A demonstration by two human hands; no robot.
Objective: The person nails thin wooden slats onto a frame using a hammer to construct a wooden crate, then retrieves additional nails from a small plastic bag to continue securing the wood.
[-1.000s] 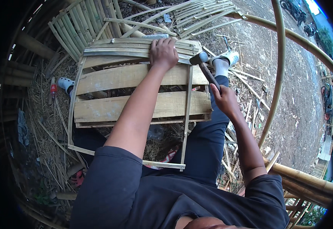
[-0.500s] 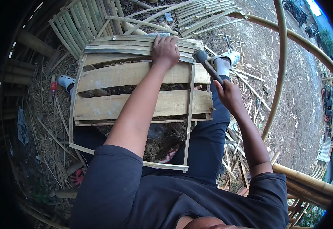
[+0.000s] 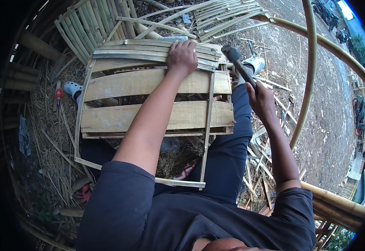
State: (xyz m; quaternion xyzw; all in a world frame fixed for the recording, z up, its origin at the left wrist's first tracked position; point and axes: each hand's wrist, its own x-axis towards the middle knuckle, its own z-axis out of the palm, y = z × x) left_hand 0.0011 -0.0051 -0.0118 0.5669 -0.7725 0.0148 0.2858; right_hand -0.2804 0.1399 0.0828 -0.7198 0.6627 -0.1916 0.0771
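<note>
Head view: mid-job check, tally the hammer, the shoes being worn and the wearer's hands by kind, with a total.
Hammer: 1
Worn shoes: 2 (left shoe, right shoe)
Hands: 2 (left hand on the slats, right hand gripping the hammer)
Total: 5

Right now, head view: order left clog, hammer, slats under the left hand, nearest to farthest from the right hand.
1. Hammer: gripped in the right hand.
2. Slats: to its left, under the left hand.
3. Left clog: far left side.
</note>
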